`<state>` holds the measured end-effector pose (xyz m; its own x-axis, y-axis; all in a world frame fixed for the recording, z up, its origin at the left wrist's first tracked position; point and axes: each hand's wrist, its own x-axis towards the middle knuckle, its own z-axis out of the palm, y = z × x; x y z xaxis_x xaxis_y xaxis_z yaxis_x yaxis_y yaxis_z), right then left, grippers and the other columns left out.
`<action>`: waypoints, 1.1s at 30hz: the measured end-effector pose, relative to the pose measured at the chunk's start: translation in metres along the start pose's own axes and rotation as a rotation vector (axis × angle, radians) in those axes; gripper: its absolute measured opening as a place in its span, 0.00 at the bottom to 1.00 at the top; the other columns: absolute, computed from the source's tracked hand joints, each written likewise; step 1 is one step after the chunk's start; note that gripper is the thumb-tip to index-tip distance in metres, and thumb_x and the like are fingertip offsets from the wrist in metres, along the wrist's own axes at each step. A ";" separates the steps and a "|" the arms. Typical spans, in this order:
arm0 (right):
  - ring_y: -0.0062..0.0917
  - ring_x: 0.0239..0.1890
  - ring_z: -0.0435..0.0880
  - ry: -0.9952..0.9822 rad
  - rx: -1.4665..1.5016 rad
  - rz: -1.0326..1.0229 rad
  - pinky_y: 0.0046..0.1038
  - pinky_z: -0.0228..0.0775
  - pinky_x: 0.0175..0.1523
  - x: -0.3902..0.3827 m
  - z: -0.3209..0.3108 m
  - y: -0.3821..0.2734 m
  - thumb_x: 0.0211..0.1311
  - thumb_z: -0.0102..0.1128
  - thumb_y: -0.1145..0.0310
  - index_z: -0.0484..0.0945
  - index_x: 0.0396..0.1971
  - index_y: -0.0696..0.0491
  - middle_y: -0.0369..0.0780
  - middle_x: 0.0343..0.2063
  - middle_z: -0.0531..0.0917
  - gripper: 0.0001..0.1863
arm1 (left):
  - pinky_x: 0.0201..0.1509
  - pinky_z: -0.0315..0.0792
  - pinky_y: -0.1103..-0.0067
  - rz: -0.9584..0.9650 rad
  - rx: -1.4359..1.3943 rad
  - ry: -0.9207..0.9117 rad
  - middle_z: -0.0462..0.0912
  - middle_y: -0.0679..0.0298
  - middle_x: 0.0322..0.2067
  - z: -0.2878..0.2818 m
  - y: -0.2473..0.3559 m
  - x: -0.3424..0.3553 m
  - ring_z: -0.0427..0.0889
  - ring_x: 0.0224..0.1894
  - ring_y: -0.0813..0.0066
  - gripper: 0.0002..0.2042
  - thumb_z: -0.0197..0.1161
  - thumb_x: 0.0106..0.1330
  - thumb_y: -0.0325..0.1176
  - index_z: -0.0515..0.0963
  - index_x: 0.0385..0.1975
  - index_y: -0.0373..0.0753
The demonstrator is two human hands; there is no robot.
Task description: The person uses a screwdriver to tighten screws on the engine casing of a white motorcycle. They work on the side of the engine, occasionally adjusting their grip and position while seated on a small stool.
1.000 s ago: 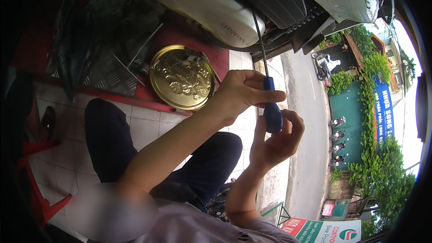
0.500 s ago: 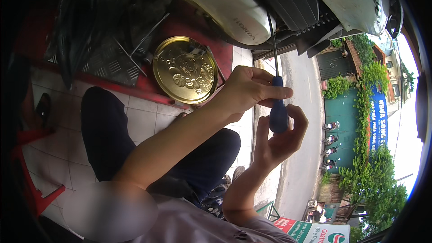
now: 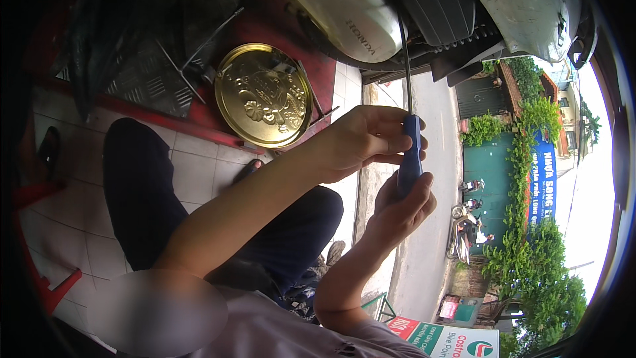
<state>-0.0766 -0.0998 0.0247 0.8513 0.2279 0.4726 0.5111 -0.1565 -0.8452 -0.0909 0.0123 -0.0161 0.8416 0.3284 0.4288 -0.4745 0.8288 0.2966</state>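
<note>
My left hand pinches the upper part of the blue handle of a screwdriver with thumb and fingertips. Just below it, my right hand closes round the handle's lower end. The long metal shaft runs up to the underside of a scooter, beside its pale side housing and a black ribbed cover; its tip is too dark to make out. Left of my hands, an embossed gold round tray or lid lies on a red platform.
Metal rods lie on the dark tread plate. My bent knees are below, over white tiles. A red stool and a sandalled foot are at left. A street with motorbikes, greenery and signboards lies at right.
My right hand's fingers have curled further round the handle's end, with the thumb raised alongside it. My left thumb has bent onto the handle. The surrounding view has shifted slightly, and more parked motorbikes show.
</note>
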 end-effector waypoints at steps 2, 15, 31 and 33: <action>0.14 0.15 0.67 0.047 0.184 0.283 0.16 0.56 0.18 -0.003 -0.001 -0.001 0.68 0.52 0.51 0.73 0.35 0.59 0.34 0.16 0.69 0.22 | 0.53 0.78 0.73 0.001 0.023 0.043 0.82 0.58 0.41 -0.005 -0.007 0.002 0.82 0.44 0.71 0.12 0.60 0.65 0.22 0.74 0.48 0.31; 0.19 0.23 0.77 -0.188 -0.162 -0.289 0.22 0.71 0.32 0.002 -0.016 0.002 0.54 0.70 0.68 0.71 0.40 0.63 0.38 0.23 0.78 0.20 | 0.43 0.78 0.80 -0.017 0.408 0.270 0.82 0.61 0.33 0.024 0.014 -0.001 0.81 0.33 0.78 0.14 0.68 0.60 0.30 0.76 0.41 0.30; 0.14 0.14 0.69 -0.227 -0.096 -0.155 0.17 0.58 0.19 0.006 -0.006 -0.001 0.72 0.41 0.49 0.75 0.29 0.63 0.35 0.14 0.72 0.29 | 0.47 0.79 0.76 -0.024 0.070 0.195 0.83 0.64 0.30 0.003 0.008 -0.001 0.84 0.34 0.76 0.11 0.69 0.58 0.26 0.76 0.38 0.31; 0.17 0.20 0.73 -0.234 -0.032 -0.336 0.17 0.65 0.25 0.004 -0.002 -0.006 0.65 0.57 0.56 0.72 0.41 0.63 0.36 0.19 0.74 0.22 | 0.38 0.78 0.80 0.004 0.085 0.224 0.82 0.65 0.26 0.007 0.007 0.000 0.82 0.28 0.79 0.12 0.72 0.56 0.28 0.76 0.33 0.32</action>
<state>-0.0755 -0.0997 0.0320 0.5880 0.4832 0.6487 0.7629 -0.0650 -0.6432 -0.0962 0.0149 -0.0085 0.8715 0.4319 0.2325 -0.4899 0.7893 0.3701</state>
